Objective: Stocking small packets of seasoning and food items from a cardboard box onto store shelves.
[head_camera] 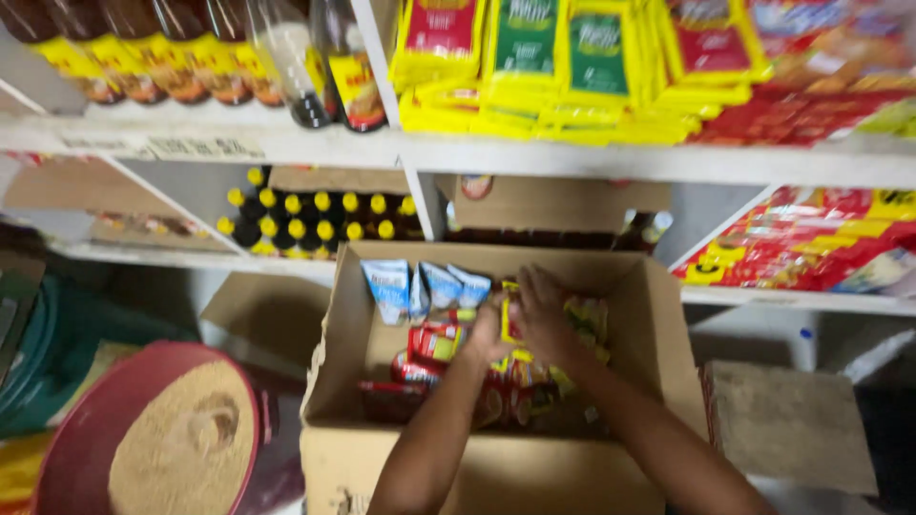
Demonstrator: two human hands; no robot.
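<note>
Down in the middle of the frame, both hands are inside an open brown cardboard box that stands on the floor in front of white shelves. The left hand and the right hand meet over a small yellow and red sachet packet; the fingers of both look curled around it, though blur keeps me from telling how tightly either grip closes or which hand carries the weight.

As for progress, the box seems partly filled, judging by how things lie: a row of blue and white pouches stands upright along its far wall at the upper left of the box, and a loose heap of red and yellow sachets covers much of the bottom. Bare cardboard shows along the right wall and the near edge, so there is room left.

Around it, the shelf at the top of the frame holds stacked yellow packets with red and green panels, and dark sauce bottles with yellow labels stand at the upper left. A lower shelf has dark bottles with yellow caps. At the lower left a round red basin of tan grainy powder sits beside the box
</note>
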